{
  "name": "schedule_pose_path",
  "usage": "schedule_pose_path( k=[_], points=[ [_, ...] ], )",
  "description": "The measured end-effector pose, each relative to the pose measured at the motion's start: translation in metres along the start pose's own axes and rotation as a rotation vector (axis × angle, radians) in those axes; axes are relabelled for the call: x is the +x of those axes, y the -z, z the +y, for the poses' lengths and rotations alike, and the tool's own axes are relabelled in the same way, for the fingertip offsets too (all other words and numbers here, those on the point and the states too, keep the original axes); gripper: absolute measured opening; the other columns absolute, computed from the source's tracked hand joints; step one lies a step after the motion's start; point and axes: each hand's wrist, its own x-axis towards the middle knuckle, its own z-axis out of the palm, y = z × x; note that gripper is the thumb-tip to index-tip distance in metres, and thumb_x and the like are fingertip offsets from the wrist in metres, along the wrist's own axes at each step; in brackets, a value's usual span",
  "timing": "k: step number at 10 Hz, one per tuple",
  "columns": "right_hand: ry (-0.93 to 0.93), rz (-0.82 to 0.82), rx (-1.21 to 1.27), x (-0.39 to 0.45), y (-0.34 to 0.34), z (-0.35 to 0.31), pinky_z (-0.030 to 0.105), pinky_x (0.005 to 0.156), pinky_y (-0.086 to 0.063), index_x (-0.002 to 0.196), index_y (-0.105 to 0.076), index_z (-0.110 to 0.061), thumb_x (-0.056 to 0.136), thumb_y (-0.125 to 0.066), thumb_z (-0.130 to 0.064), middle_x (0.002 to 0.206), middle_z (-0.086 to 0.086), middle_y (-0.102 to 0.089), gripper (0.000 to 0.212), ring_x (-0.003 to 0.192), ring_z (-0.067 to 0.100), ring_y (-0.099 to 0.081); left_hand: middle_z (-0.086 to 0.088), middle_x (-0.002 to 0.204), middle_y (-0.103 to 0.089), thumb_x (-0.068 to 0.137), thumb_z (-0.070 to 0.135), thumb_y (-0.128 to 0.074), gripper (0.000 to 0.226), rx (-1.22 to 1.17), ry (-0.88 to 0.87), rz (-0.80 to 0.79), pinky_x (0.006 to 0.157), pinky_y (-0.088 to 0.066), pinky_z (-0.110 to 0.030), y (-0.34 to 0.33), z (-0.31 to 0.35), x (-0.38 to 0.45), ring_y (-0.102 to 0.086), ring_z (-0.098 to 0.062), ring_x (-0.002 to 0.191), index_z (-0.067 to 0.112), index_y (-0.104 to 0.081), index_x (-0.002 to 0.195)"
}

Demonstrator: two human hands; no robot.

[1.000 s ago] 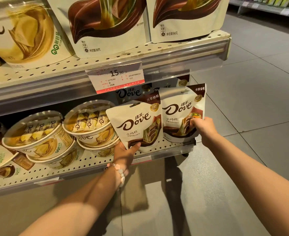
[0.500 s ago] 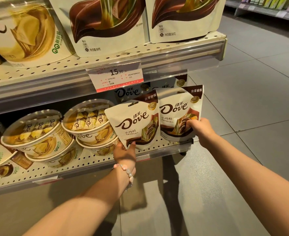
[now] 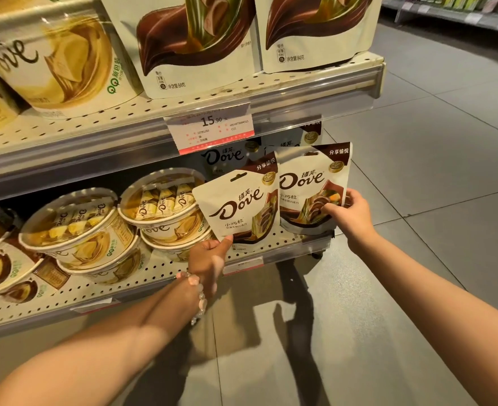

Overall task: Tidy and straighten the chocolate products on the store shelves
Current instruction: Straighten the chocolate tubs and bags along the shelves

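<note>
Two white-and-brown Dove chocolate pouches stand at the right end of the lower shelf [image 3: 283, 244]. My left hand [image 3: 209, 259] pinches the bottom corner of the left pouch [image 3: 239, 206], which leans to the left. My right hand [image 3: 346, 213] grips the right edge of the right pouch [image 3: 309, 191], thumb on its front. More Dove pouches [image 3: 224, 155] stand behind them, partly hidden under the upper shelf.
Round Dove tubs [image 3: 159, 206] are stacked left of the pouches, with more tubs [image 3: 74, 230] further left. The upper shelf [image 3: 315, 86] carries large pouches [image 3: 195, 45] and a price tag [image 3: 212, 127]. Grey tiled floor [image 3: 432, 200] lies to the right.
Both pouches have shifted slightly back and up on the shelf. My left thumb now sits on the left pouch's bottom corner. My right hand stays on the right pouch.
</note>
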Motion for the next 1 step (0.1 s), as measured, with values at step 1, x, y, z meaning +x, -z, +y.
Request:
schedule_pose_path(
  k=[1],
  points=[
    [0.050,0.055,-0.021,-0.0084,0.0024,-0.0005,0.035,0.085,-0.053,0.126,-0.045,-0.011,0.079,-0.066,-0.006,0.119,0.009,-0.059,0.052,0.108,0.021,-0.058,-0.003,0.082,-0.060,0.081,0.016,-0.069,0.015,-0.011,0.144,-0.133,0.057,-0.042,-0.026,0.0111,0.0087,0.0027,-0.047,-0.015,0.065,0.010,-0.056,0.077]
  ],
)
